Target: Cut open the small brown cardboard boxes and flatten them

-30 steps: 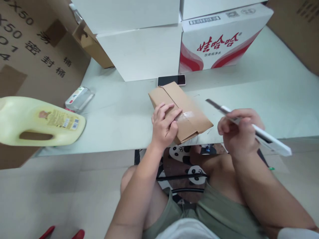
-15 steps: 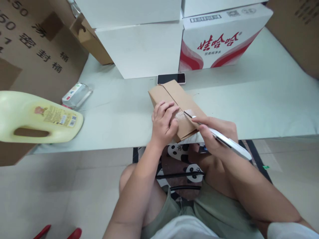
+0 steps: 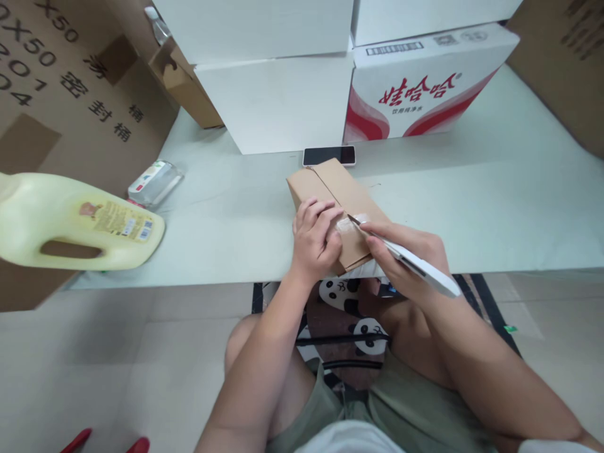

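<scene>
A small brown cardboard box [image 3: 330,179] lies at an angle near the front edge of the table, its top seam crossed by a strip of clear tape [image 3: 346,224]. My left hand [image 3: 317,239] holds the box's left side, fingers bent over the top beside the tape. In my right hand [image 3: 410,251] is a white-handled utility knife [image 3: 427,272]. Its dark blade tip touches the box top at the tape and seam. Whether the blade has gone through the tape, I cannot tell.
Just behind the box lies a phone [image 3: 329,156]. White cartons [image 3: 278,107] stand at the back. On the left are a yellow jug [image 3: 117,245], a clear bottle [image 3: 155,182] and a large brown carton [image 3: 108,82]. The table's front edge [image 3: 189,283] runs before my knees.
The view has shifted slightly, so the scene sits lower and farther right. My right hand and the knife have moved a little left relative to the box. My left hand keeps its hold.
</scene>
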{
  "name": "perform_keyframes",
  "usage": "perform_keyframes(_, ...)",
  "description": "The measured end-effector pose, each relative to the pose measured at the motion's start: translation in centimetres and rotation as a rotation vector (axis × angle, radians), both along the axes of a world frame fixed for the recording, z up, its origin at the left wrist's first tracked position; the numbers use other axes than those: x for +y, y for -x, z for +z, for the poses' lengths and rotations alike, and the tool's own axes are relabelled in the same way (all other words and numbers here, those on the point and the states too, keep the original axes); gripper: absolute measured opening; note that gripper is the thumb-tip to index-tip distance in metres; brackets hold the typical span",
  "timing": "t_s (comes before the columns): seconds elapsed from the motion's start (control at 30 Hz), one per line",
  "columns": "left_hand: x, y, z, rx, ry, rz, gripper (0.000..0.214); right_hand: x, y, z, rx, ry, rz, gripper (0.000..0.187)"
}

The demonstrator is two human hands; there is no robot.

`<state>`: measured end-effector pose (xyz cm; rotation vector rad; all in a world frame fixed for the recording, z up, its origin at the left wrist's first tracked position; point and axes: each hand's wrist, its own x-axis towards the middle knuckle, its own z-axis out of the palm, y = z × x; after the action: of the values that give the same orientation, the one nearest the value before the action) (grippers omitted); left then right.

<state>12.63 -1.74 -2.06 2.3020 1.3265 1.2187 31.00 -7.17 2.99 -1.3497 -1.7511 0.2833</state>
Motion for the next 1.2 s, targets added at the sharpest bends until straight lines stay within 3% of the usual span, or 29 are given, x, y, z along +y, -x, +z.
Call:
perform_keyframes(0.4, -0.2, 0.1, 0.8, 0.03, 0.027, 0.03, 0.04, -1.1, -0.4, 0.4, 0.086, -0.031, -0.025, 0.025)
perform_keyframes(0.77, 0.4, 0.4, 0.4, -0.034, -0.061, -0.029, 0.038, -1.7, -1.2, 0.0, 0.356, 0.098, -0.091, 0.027)
perform_keyframes(0.9, 1.0, 1.0, 0.4, -0.059, -0.078, -0.06, 0.037, -0.7, -3.1, -1.2, 0.585, -0.204, -0.169, 0.029)
perform_keyframes(0.97, 1.4, 1.4, 0.3, -0.062, -0.074, -0.074, 0.037, 0.5, -4.4, -2.2, 0.54, -0.252, -0.281, 0.03)
perform_keyframes(1.07, 2.1, 2.4, 0.0, -0.106, -0.061, -0.097, 0.037, 2.8, -6.3, -4.1, 0.211, -0.004, -0.345, 0.036)
perform_keyframes(1.2, 3.3, 4.0, -0.5, -0.266, 0.036, -0.119, 0.04, 5.1, -8.3, -6.4, -0.194, 0.379, -0.297, 0.064)
